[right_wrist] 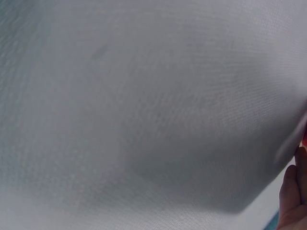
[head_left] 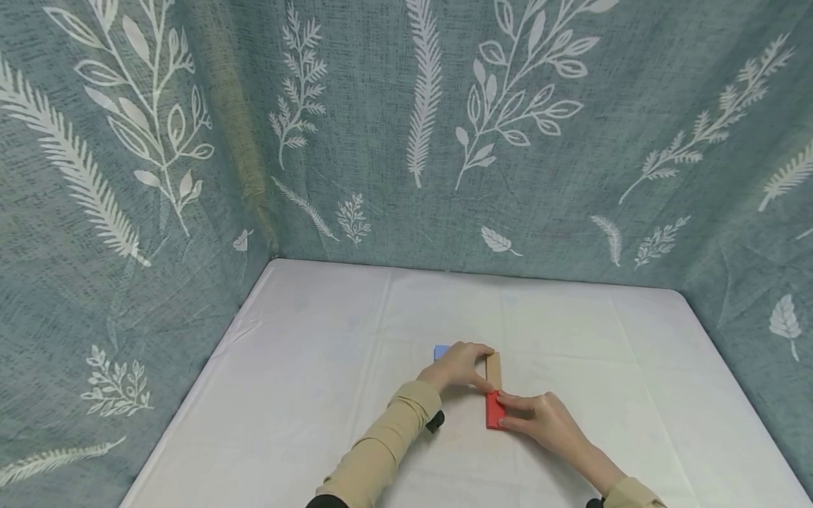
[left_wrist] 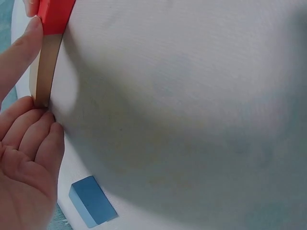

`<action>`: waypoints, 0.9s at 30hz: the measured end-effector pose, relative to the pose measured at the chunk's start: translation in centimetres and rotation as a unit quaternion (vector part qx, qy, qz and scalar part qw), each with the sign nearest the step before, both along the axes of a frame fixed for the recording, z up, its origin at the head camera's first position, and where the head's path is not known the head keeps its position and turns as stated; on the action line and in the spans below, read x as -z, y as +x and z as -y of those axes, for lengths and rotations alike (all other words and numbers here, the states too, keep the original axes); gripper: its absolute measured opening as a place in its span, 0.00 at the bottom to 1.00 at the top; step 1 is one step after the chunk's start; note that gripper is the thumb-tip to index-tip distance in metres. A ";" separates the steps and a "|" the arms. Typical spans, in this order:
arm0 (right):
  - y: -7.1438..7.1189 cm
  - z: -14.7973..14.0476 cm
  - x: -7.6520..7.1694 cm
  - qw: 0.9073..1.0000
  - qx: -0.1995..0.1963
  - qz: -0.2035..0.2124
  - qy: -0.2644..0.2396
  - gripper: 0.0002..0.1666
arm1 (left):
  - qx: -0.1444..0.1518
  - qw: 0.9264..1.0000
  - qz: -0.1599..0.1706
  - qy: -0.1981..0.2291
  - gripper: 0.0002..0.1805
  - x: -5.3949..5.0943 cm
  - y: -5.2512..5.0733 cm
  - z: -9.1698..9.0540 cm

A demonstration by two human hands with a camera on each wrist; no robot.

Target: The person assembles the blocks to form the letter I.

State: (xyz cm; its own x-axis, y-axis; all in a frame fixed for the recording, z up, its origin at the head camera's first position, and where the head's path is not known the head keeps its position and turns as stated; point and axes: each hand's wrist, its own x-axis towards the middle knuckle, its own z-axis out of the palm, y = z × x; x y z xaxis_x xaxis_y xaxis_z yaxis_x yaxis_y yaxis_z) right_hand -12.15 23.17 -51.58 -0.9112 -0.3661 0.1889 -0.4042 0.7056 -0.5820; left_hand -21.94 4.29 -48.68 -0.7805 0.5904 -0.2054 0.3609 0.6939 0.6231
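A tan wooden block [head_left: 494,371] and a red block [head_left: 492,412] lie end to end on the white-covered table, touching in the head view. My left hand [head_left: 459,367] spans the tan block, thumb near the red joint and fingertips at the far end. From the right, my right hand [head_left: 547,421] pinches the red block by its two ends. The left wrist view shows the tan block [left_wrist: 47,69] between my left thumb and fingers. Only part of my right hand [right_wrist: 293,191] enters the right wrist view, with a sliver of red at the edge.
A blue block [left_wrist: 93,201] lies apart from the tan one; in the head view my left hand partly covers it. The white tablecloth [head_left: 381,310] has faint creases. Green curtains [head_left: 381,141] with white leaf patterns stand behind the table and at both sides.
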 end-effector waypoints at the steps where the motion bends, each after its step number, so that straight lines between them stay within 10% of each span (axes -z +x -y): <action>1: 0.0 0.0 0.0 1.000 0.001 0.001 0.001 0.23 | 0.000 1.000 -0.001 -0.002 0.39 0.0 0.0 0.0; 27: 0.0 -0.2 0.4 1.000 0.008 0.010 -0.026 0.23 | -0.010 1.000 0.010 0.010 0.38 -0.2 0.2 0.1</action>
State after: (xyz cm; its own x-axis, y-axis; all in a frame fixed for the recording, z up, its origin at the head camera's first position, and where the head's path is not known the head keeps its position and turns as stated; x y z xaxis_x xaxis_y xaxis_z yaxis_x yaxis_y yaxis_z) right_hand -12.13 23.41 -51.93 -0.9208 -0.3416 0.1884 -0.3806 0.6811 -0.6254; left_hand -21.70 4.16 -48.50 -0.7877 0.5793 -0.2097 0.3344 0.6878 0.6443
